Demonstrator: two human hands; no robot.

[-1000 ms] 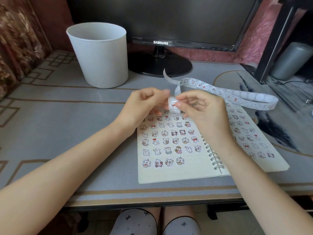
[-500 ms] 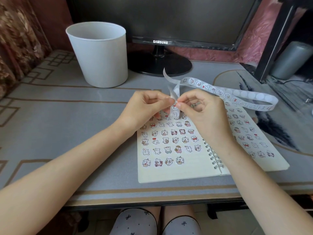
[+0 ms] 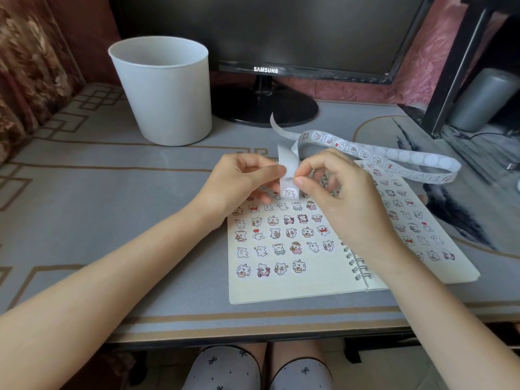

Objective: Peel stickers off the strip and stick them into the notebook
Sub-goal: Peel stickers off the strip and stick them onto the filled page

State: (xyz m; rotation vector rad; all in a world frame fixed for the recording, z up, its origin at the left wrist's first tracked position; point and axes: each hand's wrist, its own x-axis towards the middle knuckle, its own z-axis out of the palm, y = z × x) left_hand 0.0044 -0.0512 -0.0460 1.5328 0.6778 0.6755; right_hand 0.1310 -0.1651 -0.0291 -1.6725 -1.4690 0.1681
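Monitor [image 3: 281, 29] behind the notebook [image 3: 295, 280] reads "SAMSUNG".

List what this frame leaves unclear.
All in the head view:
- Peel progress on the strip: the left hand and right hand pinch it and cover that spot.
- Top rows of the notebook: behind both hands.
- Top of the monitor: cut by the upper edge.
- Bottom of the bin: hidden by its own wall.
- Page stickers: drawings too small to read.
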